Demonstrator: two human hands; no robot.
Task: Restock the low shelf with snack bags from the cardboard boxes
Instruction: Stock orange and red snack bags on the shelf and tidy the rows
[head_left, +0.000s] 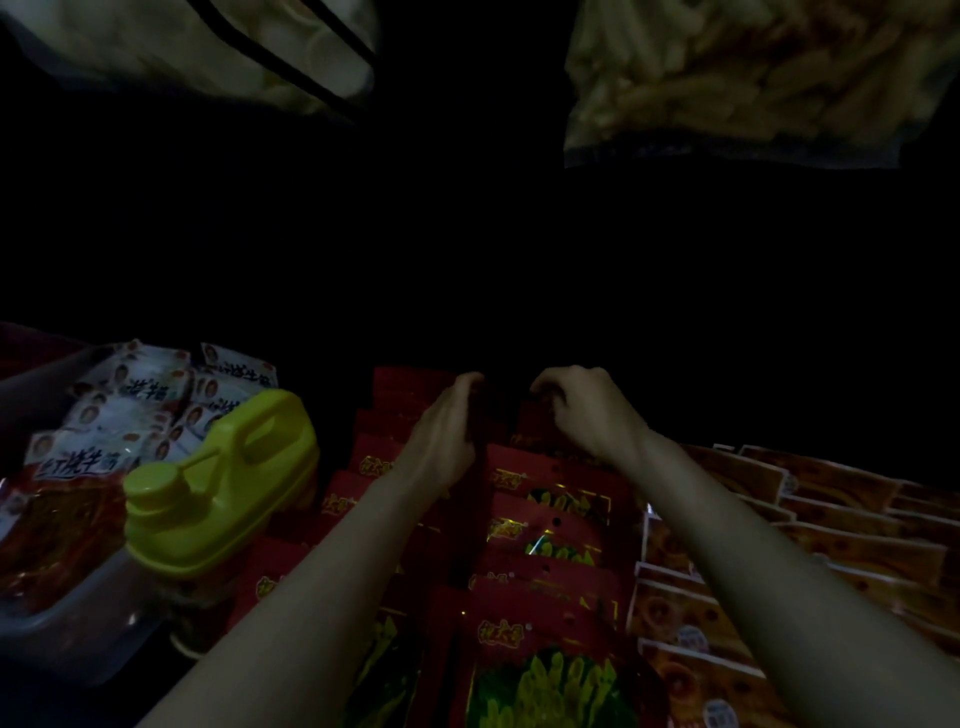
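- Red snack bags (550, 519) are seen packed in two overlapping rows on the low shelf (462, 545), the rows running away from the camera into the dark back of the shelf.
- Both hands are reached to the far end of those rows: the left hand (449, 431) is curled over the top edge of a bag in the left row, and the right hand (584, 410) is curled over the top edge of a bag in the right row.
- Each grip is judged narrow, fingers hooked on a bag edge; the fingertips are lost in shadow, so how firmly is not told.
- The coming move turns on the rows' long axis: the bags lie directly under and ahead of the hands, so any pushing or straightening is judged to go along that line. Neither hand is clearly nearer.
- Orange-brown bags (810, 525) are stacked in rows just right of the red ones.
- At the left, a clear tub (67, 618) holds white-and-red packets (130, 410); a container with a yellow-green lid (228, 488) stands beside it.
- No cardboard box is visible.
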